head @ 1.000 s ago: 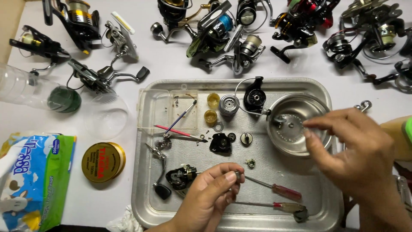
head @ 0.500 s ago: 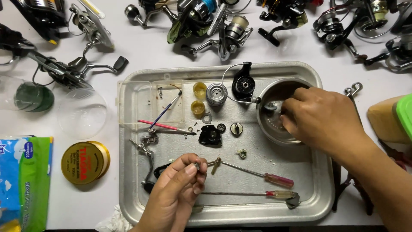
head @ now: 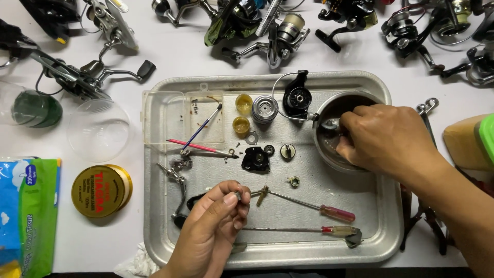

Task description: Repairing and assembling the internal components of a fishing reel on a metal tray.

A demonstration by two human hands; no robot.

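Silver metal tray (head: pixel 381 242) of reel parts on the white surface (head: pixel 180 56).
Left hand (head: pixel 213 229) fingers (head: pixel 231 198) pinch a tiny silver part (head: pixel 237 195) over the tray; it could slip and roll. Right hand (head: pixel 386 139) dips into the round steel bowl (head: pixel 329 110), fingers hidden.

The scene is lit brightly and evenly from overhead, and the white table (head: pixel 180 56) is rendered pale, almost washed out toward its far edge. Soft, short shadows are cast beneath the right hand (head: pixel 388 136) and the left hand (head: pixel 216 219) onto the metal tray (head: pixel 383 226). Dull glare is seen along the tray's rim and on its scuffed floor. Focus is held sharply across the middle; slight softness is noted at the corners. No motion blur is visible.
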